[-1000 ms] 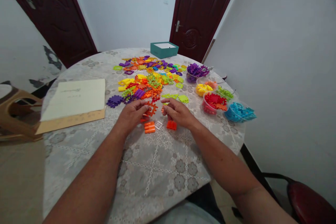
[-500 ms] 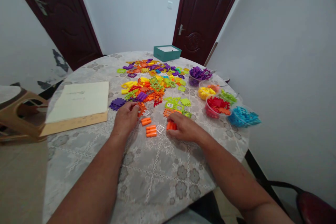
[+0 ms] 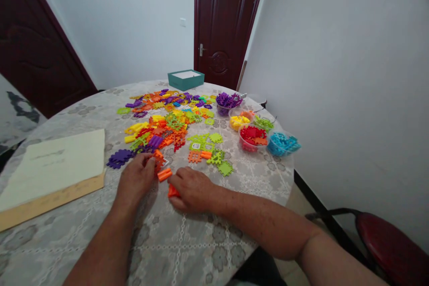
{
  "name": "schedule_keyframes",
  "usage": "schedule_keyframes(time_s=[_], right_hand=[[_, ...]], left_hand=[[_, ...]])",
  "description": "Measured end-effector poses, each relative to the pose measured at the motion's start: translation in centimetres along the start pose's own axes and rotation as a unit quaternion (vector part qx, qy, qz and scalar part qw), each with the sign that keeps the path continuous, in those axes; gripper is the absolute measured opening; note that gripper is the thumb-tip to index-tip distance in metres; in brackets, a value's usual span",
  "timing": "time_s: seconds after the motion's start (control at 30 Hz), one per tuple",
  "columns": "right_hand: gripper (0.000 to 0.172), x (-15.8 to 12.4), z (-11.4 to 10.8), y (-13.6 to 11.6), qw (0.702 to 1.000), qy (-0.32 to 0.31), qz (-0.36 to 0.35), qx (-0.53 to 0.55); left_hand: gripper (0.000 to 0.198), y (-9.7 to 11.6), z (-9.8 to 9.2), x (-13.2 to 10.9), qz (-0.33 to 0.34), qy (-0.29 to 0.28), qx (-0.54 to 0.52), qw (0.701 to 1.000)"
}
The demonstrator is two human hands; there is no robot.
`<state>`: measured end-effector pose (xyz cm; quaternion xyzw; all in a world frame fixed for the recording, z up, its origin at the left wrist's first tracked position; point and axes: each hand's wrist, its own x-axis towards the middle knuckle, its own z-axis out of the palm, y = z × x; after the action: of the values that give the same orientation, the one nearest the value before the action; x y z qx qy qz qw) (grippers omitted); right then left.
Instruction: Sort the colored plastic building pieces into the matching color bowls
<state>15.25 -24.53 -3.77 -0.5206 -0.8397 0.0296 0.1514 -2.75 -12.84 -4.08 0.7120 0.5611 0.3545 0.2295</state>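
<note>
My left hand rests on the round table, fingers curled around an orange notched building piece. My right hand lies just to its right, fingers closed over small orange block pieces. Another orange block sits between the two hands. A flat orange grid piece and green pieces lie just beyond my right hand.
A big heap of coloured plastic pieces covers the table's middle. Several clear tubs hold sorted purple, yellow, red, green and blue pieces. A teal box stands at the back, a booklet lies left, a red chair is right.
The camera has swung right and down. My right hand has slid left over the orange blocks near my left hand; the left hand still grips its orange notched piece.
</note>
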Motion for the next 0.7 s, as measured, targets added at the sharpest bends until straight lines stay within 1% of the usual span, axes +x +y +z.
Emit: schedule_keyframes(time_s=[0.07, 0.13, 0.2, 0.27, 0.33, 0.4, 0.47, 0.53, 0.57, 0.6, 0.63, 0.7], right_hand=[[0.032, -0.2, 0.0, 0.3, 1.000, -0.008, 0.004, 0.004], [0.034, -0.5, -0.1, 0.7, 1.000, -0.005, 0.016, 0.014], [0.036, -0.7, -0.3, 1.2, 0.998, 0.033, 0.032, 0.045], [0.037, -0.9, -0.7, 2.1, 0.988, 0.099, 0.053, 0.101], [0.036, -0.9, -1.4, 3.4, 0.969, 0.164, 0.089, 0.162], [0.033, -0.8, -2.0, 5.0, 0.946, 0.197, 0.151, 0.209], [0.033, -0.7, -2.4, 6.5, 0.919, 0.192, 0.217, 0.267], [0.036, -0.7, -2.6, 7.6, 0.887, 0.168, 0.265, 0.339], [0.038, -0.7, -2.7, 8.0, 0.870, 0.158, 0.280, 0.374], [0.039, -0.7, -2.6, 8.3, 0.854, 0.156, 0.290, 0.403], [0.040, -0.7, -2.6, 8.4, 0.840, 0.159, 0.296, 0.426], [0.041, -0.7, -2.5, 8.3, 0.821, 0.167, 0.300, 0.457]], left_hand=[[0.023, 0.2, 0.0, 0.0, 0.005, -0.010, 0.013, 1.000], [0.025, 0.4, 0.1, -0.2, -0.006, -0.032, 0.019, 0.999], [0.025, 0.8, 0.1, -0.5, -0.028, -0.056, 0.004, 0.998], [0.024, 1.3, 0.3, -1.0, -0.053, -0.074, -0.043, 0.995], [0.023, 1.9, 0.7, -1.5, -0.089, -0.098, -0.119, 0.984], [0.021, 2.4, 1.2, -1.9, -0.122, -0.127, -0.221, 0.959], [0.020, 2.7, 1.7, -2.3, -0.148, -0.153, -0.277, 0.937], [0.022, 2.8, 1.9, -2.5, -0.147, -0.182, -0.299, 0.925], [0.023, 2.8, 2.0, -2.6, -0.134, -0.188, -0.291, 0.928], [0.024, 2.8, 1.9, -2.7, -0.114, -0.186, -0.265, 0.939], [0.025, 2.7, 1.9, -2.7, -0.086, -0.171, -0.220, 0.957], [0.027, 2.5, 1.7, -2.7, -0.023, -0.120, -0.102, 0.987]])
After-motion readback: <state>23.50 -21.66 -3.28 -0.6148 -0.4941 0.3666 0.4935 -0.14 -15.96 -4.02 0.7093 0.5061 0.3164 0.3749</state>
